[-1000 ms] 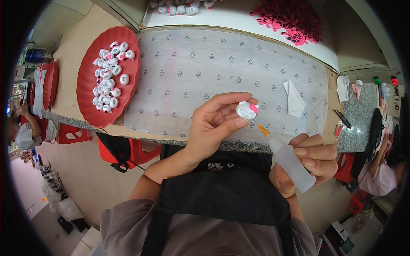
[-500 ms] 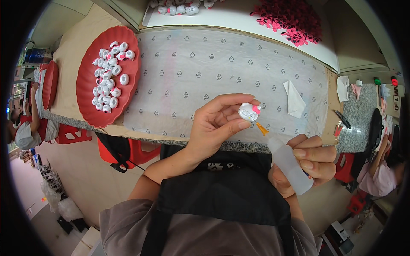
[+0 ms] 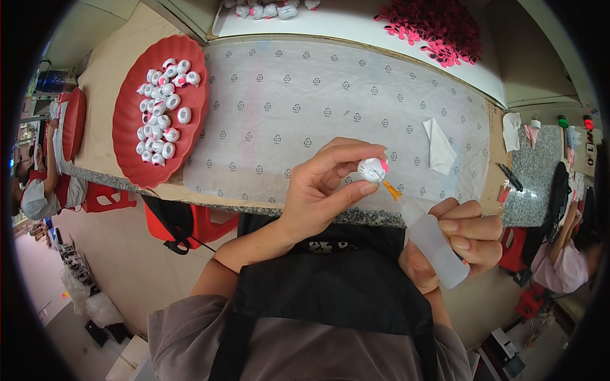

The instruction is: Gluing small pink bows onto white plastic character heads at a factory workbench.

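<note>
From the head view, the only one we have, we look down on a person's two bare hands, raised in front of a dark apron (image 3: 330, 286). The left hand (image 3: 318, 187) holds a small, rounded white piece (image 3: 369, 169) with a pink patch at the far right of its edge, pinched between thumb and forefinger, its other fingers curled behind. The right hand (image 3: 469, 236) is wrapped around a frosted squeeze bottle (image 3: 437, 249); we cannot tell how hard it presses. The bottle's long axis slants from its base, within the right hand, away from the body and leftward, ending in an amber nozzle (image 3: 392, 190) with a thin tip aimed at the piece. That tip meets or nearly meets the piece's near right side; we cannot tell whether it touches. The piece, nearly round with no clear long axis, sits at the left hand's fingertips, beyond and to the left of the right hand. Well to the left of the left hand, a red scalloped tray (image 3: 126, 117) bears many similar white pieces (image 3: 184, 115). Beyond the right hand lies a folded white cloth (image 3: 440, 151) on a printed paper sheet (image 3: 286, 89).
</note>
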Available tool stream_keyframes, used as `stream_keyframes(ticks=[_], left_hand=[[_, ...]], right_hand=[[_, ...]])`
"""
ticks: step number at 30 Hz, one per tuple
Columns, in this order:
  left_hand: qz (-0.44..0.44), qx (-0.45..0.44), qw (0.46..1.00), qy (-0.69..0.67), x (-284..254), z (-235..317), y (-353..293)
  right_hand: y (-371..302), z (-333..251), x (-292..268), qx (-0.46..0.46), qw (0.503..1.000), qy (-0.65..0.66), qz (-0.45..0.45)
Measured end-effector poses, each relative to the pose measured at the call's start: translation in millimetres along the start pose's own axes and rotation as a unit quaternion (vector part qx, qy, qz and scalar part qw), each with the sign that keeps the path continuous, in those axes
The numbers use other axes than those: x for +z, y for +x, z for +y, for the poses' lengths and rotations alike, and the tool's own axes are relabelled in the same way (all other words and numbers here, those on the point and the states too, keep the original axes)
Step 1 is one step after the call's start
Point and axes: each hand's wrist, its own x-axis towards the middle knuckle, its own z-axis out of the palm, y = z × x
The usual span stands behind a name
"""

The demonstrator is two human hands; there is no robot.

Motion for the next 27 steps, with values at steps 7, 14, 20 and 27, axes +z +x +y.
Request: stream_keyframes(ticks=[7, 14, 20, 27], left_hand=[[-0.015, 0.044, 0.994, 0.097, -0.9, -0.2, 1.6], [0.008, 0.05, 0.991, 0.125, -3.5, -1.9, -1.6], [0.132, 0.031, 0.991, 0.015, -21.7, 13.6, 7.8], [0.153, 0.07, 0.986, 0.007, -34.2, 24.0, 3.4]], right_hand=[[4.0, -2.0, -8.0, 0.025, 0.996, 0.005, -0.083], [3.4, 2.1, -0.7, 0.014, 0.999, -0.018, -0.043], [25.7, 21.2, -20.3, 0.138, 0.988, 0.048, 0.058], [94.5, 114.5, -3.4, 0.326, 0.93, -0.046, -0.16]])
